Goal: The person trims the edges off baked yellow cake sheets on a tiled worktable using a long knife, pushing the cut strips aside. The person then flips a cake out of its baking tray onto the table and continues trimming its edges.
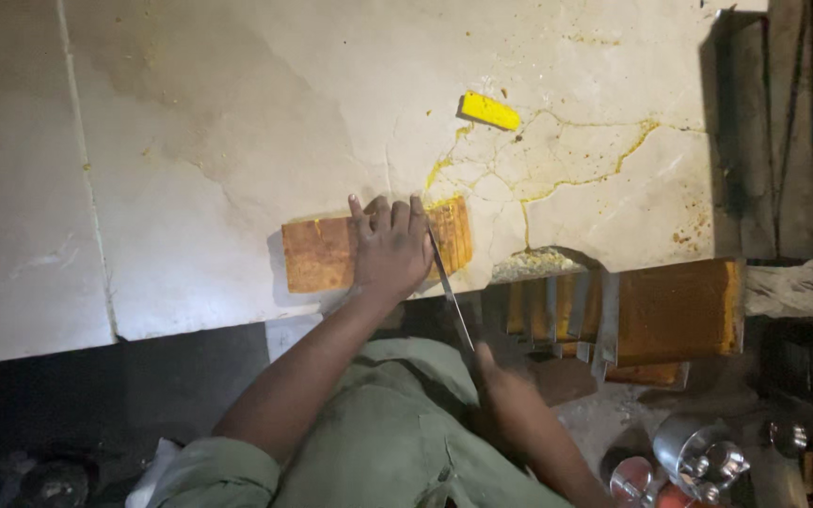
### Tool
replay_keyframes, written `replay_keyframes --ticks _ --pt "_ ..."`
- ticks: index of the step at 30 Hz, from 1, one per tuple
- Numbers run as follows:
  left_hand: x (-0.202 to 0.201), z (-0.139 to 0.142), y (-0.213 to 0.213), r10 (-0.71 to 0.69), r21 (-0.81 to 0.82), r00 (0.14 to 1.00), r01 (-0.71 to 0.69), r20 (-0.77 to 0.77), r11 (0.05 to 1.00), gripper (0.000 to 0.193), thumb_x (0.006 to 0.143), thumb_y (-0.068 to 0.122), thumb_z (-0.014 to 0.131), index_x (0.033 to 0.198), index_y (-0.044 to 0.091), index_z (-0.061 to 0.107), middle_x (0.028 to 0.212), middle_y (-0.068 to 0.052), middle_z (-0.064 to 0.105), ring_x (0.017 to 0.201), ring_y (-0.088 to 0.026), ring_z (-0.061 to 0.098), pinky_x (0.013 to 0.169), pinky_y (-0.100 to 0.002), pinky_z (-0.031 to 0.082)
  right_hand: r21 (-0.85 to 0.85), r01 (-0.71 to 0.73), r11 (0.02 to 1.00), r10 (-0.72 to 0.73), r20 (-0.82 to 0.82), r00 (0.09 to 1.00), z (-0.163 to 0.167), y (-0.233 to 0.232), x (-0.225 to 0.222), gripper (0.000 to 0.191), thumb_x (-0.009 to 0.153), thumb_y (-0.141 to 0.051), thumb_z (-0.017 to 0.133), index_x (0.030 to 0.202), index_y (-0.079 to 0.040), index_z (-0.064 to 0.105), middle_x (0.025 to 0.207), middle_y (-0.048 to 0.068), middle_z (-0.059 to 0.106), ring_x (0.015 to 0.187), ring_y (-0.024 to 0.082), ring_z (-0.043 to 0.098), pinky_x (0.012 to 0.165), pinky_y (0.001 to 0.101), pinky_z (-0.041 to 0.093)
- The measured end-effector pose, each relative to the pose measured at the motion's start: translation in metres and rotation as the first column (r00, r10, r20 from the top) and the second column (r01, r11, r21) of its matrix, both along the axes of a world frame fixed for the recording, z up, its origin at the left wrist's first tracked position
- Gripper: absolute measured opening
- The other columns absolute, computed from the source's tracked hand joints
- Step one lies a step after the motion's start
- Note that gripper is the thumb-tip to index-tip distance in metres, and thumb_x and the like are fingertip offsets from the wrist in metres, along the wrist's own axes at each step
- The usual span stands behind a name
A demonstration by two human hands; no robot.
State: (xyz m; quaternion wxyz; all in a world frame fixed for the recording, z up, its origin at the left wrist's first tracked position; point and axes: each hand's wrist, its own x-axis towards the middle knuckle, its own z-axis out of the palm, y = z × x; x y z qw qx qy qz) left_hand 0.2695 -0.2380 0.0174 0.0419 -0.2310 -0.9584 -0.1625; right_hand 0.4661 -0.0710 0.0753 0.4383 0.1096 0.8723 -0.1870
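A brown-crusted rectangular loaf (320, 252) lies on the pale stone counter (218, 132) near its front edge. My left hand (390, 246) presses flat on top of the loaf. Its right end is cut into several thin slices (454, 233) showing yellow edges. My right hand (505, 390) is below the counter edge, gripping the handle of a long thin knife (450, 292) whose blade runs up against the loaf just right of my left fingers.
A yellow offcut piece (489, 111) lies further back on the counter amid yellow crumbs and cracks. To the right, metal loaf tins (679, 310) with more brown loaves sit lower. Steel vessels (698, 456) stand on the floor at bottom right.
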Motion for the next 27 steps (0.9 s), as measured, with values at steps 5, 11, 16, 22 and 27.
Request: replay_keyframes --ticks 5,11,16,22,27 --pt "0.000 -0.006 -0.004 -0.032 0.015 0.999 0.033 -0.023 0.999 0.062 0.096 0.035 0.056 0.143 -0.004 0.051 0.128 -0.022 0.058 0.133 -0.041 0.049 0.123 -0.068 0.018 0.025 -0.137 0.990 0.135 -0.403 0.905 -0.066 -0.015 -0.053 0.078 0.089 -0.005 0.059 0.156 0.011 0.021 0.096 0.033 0.069 0.087 0.053 0.067 0.076 0.0590 0.052" --pt "0.001 -0.003 -0.008 -0.003 -0.071 0.998 -0.002 -0.070 0.997 0.073 0.089 0.039 0.055 0.148 -0.004 0.047 0.142 -0.029 0.053 0.142 -0.043 0.042 0.120 -0.064 0.018 -0.050 0.024 0.998 -0.043 -0.425 0.904 -0.013 -0.041 -0.144 0.053 0.077 -0.009 0.069 0.122 0.002 0.044 0.092 0.033 0.070 0.093 0.051 0.067 0.080 0.0574 0.053" --pt "0.001 0.003 -0.011 0.012 -0.053 0.999 -0.010 0.035 0.999 0.064 0.093 0.036 0.054 0.147 0.002 0.050 0.128 -0.021 0.058 0.135 -0.043 0.046 0.114 -0.078 0.016 -0.214 0.014 0.977 -0.091 -0.356 0.930 0.047 -0.041 -0.066 0.099 0.078 -0.024 0.081 0.152 0.004 0.022 0.102 0.037 0.066 0.091 0.054 0.064 0.076 0.0563 0.053" --pt "0.000 -0.007 -0.009 -0.004 -0.027 0.998 0.005 0.057 1.000 0.062 0.095 0.035 0.054 0.145 -0.002 0.050 0.123 -0.019 0.059 0.132 -0.040 0.049 0.118 -0.074 0.017 -0.129 -0.107 0.986 0.044 -0.412 0.910 -0.034 -0.013 -0.017 0.075 0.090 -0.012 0.064 0.154 0.002 0.027 0.106 0.036 0.068 0.096 0.052 0.066 0.080 0.0541 0.054" --pt "0.004 -0.010 -0.016 -0.007 0.027 0.998 0.009 -0.062 1.000 0.065 0.095 0.035 0.054 0.147 -0.004 0.050 0.132 -0.023 0.058 0.136 -0.040 0.047 0.122 -0.067 0.019 -0.100 0.032 0.995 -0.067 -0.374 0.925 -0.073 -0.026 -0.092 0.077 0.081 -0.015 0.070 0.142 0.006 0.029 0.090 0.033 0.068 0.087 0.053 0.066 0.077 0.0581 0.053"
